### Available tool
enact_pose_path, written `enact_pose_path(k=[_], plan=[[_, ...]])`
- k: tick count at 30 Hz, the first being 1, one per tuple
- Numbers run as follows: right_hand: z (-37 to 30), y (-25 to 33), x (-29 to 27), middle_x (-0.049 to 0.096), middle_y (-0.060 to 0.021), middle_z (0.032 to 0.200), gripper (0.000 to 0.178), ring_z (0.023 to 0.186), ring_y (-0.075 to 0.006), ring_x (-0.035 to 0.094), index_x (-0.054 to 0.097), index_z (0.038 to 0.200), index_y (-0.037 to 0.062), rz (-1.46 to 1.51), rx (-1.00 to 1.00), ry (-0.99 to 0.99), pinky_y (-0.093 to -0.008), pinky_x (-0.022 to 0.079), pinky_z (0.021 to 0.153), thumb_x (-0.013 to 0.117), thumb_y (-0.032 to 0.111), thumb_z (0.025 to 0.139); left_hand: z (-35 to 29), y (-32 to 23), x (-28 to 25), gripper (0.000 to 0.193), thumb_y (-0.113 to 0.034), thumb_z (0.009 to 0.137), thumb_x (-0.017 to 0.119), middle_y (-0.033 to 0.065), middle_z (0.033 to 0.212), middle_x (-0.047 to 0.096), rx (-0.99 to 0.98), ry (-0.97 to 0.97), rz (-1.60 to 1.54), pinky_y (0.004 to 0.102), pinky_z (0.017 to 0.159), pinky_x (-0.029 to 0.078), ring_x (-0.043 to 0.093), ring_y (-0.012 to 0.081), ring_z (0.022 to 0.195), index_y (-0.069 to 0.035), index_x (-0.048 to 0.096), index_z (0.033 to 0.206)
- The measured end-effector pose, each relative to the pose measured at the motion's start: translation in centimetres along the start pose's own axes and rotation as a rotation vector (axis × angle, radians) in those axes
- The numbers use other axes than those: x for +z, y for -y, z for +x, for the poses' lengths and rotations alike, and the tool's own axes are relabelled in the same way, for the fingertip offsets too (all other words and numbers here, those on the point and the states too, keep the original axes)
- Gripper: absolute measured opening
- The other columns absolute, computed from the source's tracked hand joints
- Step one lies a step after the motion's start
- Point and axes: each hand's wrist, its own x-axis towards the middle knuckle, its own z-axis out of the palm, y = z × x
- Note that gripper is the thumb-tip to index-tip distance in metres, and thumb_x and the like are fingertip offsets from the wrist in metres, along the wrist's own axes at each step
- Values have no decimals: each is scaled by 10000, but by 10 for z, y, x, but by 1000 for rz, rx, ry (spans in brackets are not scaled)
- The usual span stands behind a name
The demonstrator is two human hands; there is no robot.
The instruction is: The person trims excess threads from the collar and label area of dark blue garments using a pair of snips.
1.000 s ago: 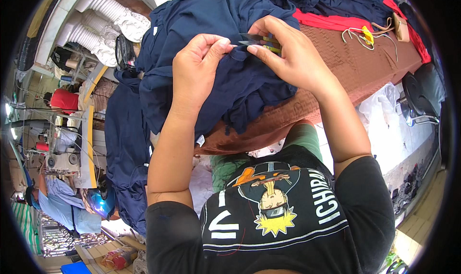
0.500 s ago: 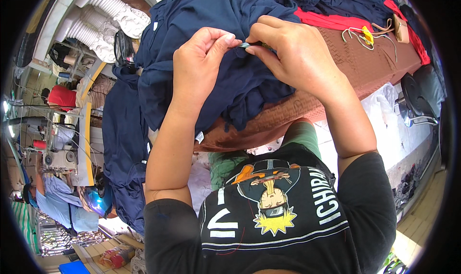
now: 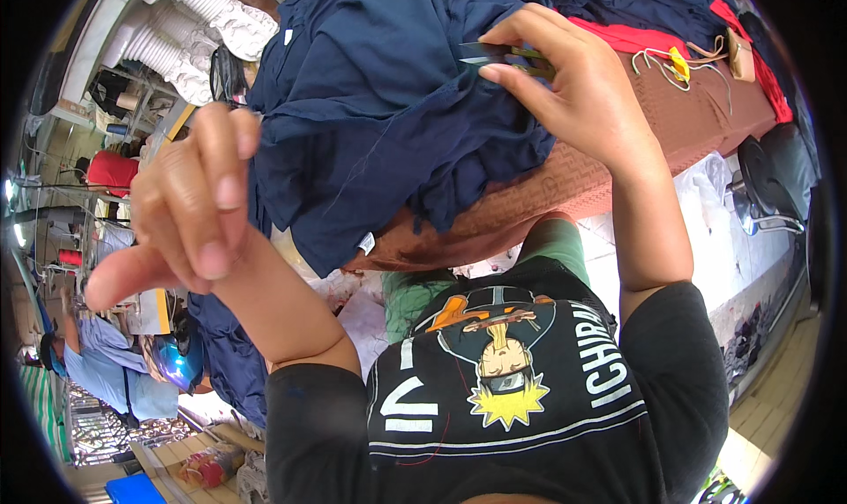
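My right hand (image 3: 589,85) grips small thread snips (image 3: 474,54) between thumb and fingers, their blades pointing left over the navy cloth. That navy garment (image 3: 371,89) lies rumpled across the table in front of me, with a small white label (image 3: 366,244) at its near edge. A thin loose thread (image 3: 357,161) trails down its surface. Raised off to the left, my left hand (image 3: 190,199) is open, thumb stretched out and fingers loosely bent and apart, with nothing visible in it. It hangs clear of the garment.
A brown-covered table (image 3: 657,116) bears the cloth, with red fabric (image 3: 618,38) and a yellow tag with cords (image 3: 679,65) at right. White ornate columns (image 3: 190,63) stand at far left. A person in light blue (image 3: 115,363) is at lower left, near a sewing machine.
My left hand has let go near the snips and swung down to the left, its fingers opening. My right hand has shifted slightly right, still holding the snips, whose blades now show.
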Motion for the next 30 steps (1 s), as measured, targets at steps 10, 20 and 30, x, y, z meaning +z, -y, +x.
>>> enact_pose_path(k=[10,20,30], plan=[[-15,-11,52,655,-112,856,271,717,-273,631,654,1022,92,164,64,50,-364,497,634,732,134,766,-37,103,40,240,-176,758,769,28,1045,674,-536,-301,1526,351,793,482,629,236,935,-87,709,973],[-22,-14,55,654,-101,841,243,704,-270,633,654,989,80,148,57,-10,-363,505,640,731,123,762,-42,91,58,98,-103,775,748,6,921,694,-459,-478,1568,318,756,476,635,191,832,-87,735,871],[-50,28,49,610,-113,919,294,822,-295,645,589,1081,62,189,136,-22,-368,523,690,700,145,821,-56,89,88,149,-47,750,762,14,969,670,-596,-557,1476,296,799,455,598,171,878,-87,751,892]])
